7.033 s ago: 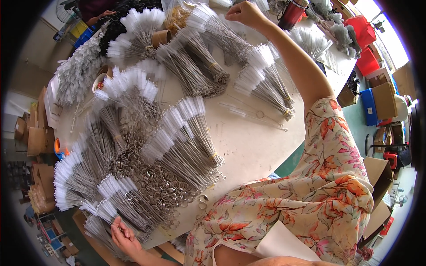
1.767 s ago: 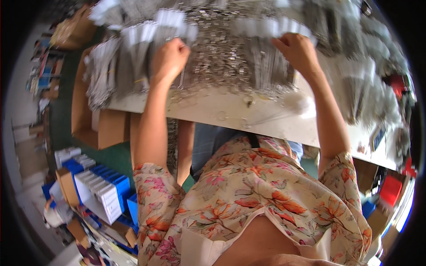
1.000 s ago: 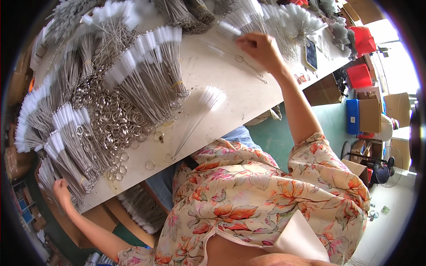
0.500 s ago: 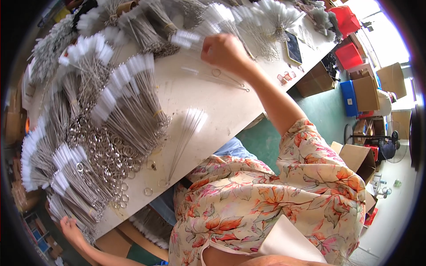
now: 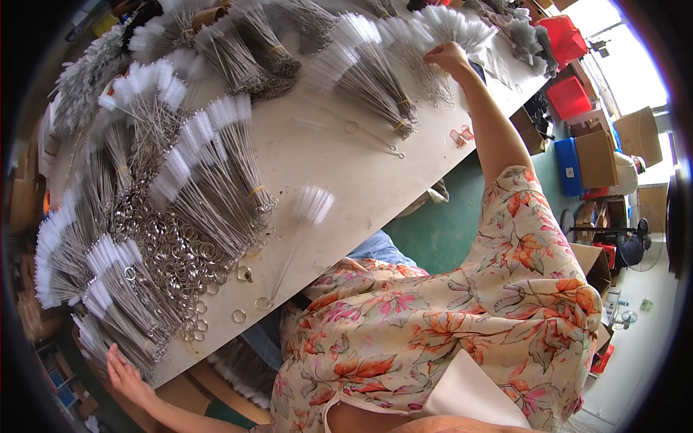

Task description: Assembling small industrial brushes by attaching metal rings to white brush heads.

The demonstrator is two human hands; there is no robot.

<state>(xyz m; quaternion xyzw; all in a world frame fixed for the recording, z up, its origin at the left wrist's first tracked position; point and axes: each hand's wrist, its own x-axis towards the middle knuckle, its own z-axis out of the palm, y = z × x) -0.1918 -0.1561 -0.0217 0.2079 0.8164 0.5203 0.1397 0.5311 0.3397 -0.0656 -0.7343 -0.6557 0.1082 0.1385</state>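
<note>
**Both hands out at opposite ends of the brush table**

Workshop bench: long pale table [image 5: 346, 180] covered in bundles of thin wire brushes with white bristle tips, red and blue bins [image 5: 570, 43] and cardboard boxes [image 5: 603, 148] on the green floor off to the right.

Right hand [image 5: 447, 56]: arm fully stretched to the far end of the table. Fingers curled down onto a fan of white-tipped brushes [image 5: 444, 25]; fingertips are in among the wires, hand looks closed around some of them, but the exact pinch is hidden by the back of the hand. Just below the wrist, near the table edge, lie two small orange clips [image 5: 460, 134]. Left of the fingers, another bundle [image 5: 375, 79] lies banded with its tips fanned out.

Left hand [image 5: 126, 372]: down at the near-left corner of the table. Fingers loosely spread and slightly bent, resting at the table edge against the wire ends of the nearest brush bundle [image 5: 115, 317]. Cannot tell whether it actually grips any wire; nothing is visibly pinched.

Between the hands: pile of metal key rings [image 5: 170, 252] just above the left fingers, a few loose rings scattered toward the edge. A small loose set of brushes [image 5: 296, 238] lies alone on bare table, bristles blurred, ring ends pointing to the near edge, well apart from both hands.
</note>
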